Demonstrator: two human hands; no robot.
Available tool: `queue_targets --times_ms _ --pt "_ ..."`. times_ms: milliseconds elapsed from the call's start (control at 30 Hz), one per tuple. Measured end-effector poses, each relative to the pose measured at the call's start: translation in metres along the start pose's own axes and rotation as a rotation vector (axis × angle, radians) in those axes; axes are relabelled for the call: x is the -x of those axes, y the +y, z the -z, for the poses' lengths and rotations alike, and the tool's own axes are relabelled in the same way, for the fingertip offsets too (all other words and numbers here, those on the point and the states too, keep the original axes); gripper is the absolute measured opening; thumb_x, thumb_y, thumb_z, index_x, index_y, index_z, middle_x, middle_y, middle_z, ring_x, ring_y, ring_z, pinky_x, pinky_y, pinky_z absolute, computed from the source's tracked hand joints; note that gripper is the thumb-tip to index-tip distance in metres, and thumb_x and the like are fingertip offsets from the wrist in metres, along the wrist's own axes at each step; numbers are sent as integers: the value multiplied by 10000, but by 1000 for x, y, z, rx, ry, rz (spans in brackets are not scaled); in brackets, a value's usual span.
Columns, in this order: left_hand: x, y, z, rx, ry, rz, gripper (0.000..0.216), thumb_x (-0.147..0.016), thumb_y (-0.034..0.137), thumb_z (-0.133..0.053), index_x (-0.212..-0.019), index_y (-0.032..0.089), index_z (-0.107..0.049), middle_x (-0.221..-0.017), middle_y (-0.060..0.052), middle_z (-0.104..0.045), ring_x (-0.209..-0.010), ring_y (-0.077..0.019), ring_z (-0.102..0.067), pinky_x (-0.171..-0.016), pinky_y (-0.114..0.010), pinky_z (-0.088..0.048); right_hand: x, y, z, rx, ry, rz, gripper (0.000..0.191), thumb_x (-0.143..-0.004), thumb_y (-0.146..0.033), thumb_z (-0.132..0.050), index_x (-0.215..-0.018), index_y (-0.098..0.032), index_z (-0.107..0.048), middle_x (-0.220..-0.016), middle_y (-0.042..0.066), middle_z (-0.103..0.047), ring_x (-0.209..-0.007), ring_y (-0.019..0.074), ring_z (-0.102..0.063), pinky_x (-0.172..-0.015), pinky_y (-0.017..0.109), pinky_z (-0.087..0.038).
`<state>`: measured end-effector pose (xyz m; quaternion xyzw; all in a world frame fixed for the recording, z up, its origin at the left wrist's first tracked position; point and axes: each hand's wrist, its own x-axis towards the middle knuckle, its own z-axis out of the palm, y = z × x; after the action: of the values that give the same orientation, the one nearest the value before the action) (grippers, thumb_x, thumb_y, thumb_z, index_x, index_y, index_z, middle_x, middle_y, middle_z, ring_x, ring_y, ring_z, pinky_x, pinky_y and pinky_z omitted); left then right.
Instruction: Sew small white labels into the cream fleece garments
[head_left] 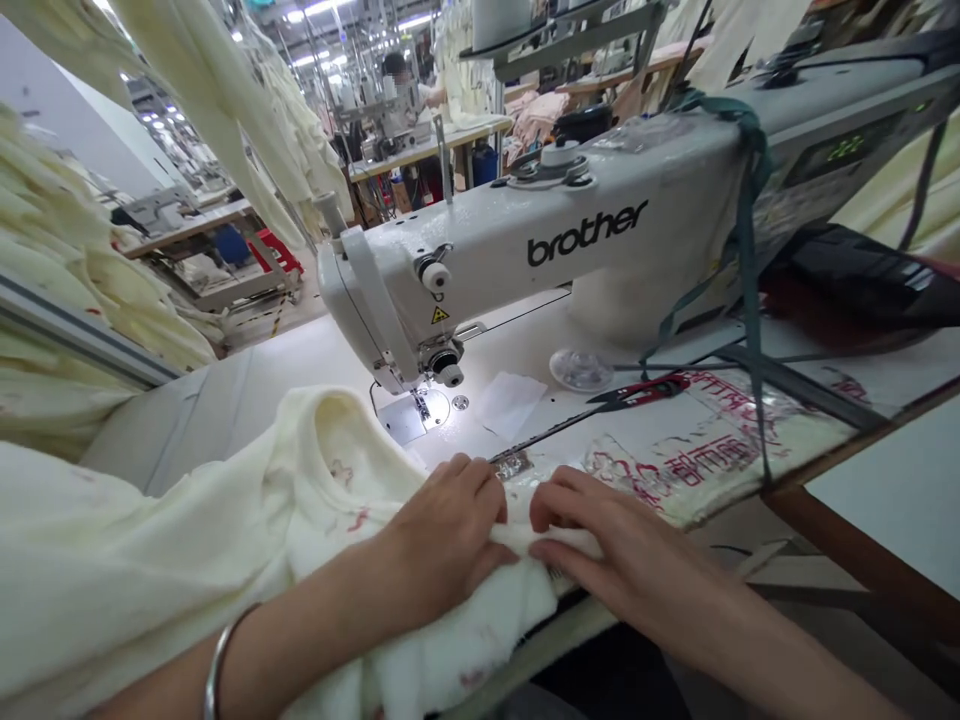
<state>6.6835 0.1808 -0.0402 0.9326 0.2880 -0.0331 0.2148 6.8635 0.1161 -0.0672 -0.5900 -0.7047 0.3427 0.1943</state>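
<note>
A cream garment (225, 540) with small reddish prints spreads over the left and front of the sewing table, its round neckline facing up near the needle. My left hand (457, 530) is closed on a fold of it close to the table's front edge. Just to the right, my right hand (600, 530) pinches the same fold between thumb and fingers. Behind both hands stands a white sewing machine (480, 260) marked "brother". Its lit needle plate (416, 415) lies beyond the neckline, apart from my hands.
Red-handled thread snips (645, 390) lie right of the needle, near a clear round dish (581, 370) and a white scrap (512, 403). A teal strip (748, 230) hangs over the machine. Cream garments (67, 230) hang at left. A person (397, 85) sits farther back.
</note>
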Motion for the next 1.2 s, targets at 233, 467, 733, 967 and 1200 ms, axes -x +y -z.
queue_targets --times_ms 233,467,733,967,1200 --pt "24 -34 26 407 -33 246 293 -818 423 -614 -1000 203 -548 -909 8 -615 -784 -145 -539 -703 -263 -395 -55 -22 20 -396 -276 16 81 -767 -193 -565 -734 -185 -492 -711 -10 -577 -717 153 -557 -632 256 -379" --pt "22 -39 31 538 -73 382 330 -848 475 -507 -863 185 -662 -723 21 -570 -667 -114 -447 -591 -234 -322 -82 -25 30 -462 -435 -10 91 -705 -177 -600 -691 -167 -511 -607 -11 -609 -634 142 -612 -565 219 -401" --pt "20 -34 21 675 68 419 213 -784 371 -567 -763 162 -602 -728 20 -558 -692 -115 -457 -616 -226 -349 -67 -30 30 -336 -288 -37 81 -689 -129 -564 -746 -177 -532 -671 -22 -598 -661 130 -569 -573 224 -386" --pt "16 -35 22 687 138 454 200 -780 353 -555 -726 162 -582 -698 17 -542 -662 -111 -447 -585 -226 -332 -77 -24 26 -398 -331 -57 94 -768 -242 -558 -791 -158 -594 -669 -4 -606 -635 122 -577 -586 224 -430" --pt "-11 -69 28 667 222 667 230 -717 325 -566 -607 164 -443 -575 53 -404 -552 -82 -351 -505 -213 -251 -137 -25 22 -239 -281 -138 119 -696 -219 -574 -592 -181 -531 -525 -21 -556 -454 106 -507 -477 232 -380"
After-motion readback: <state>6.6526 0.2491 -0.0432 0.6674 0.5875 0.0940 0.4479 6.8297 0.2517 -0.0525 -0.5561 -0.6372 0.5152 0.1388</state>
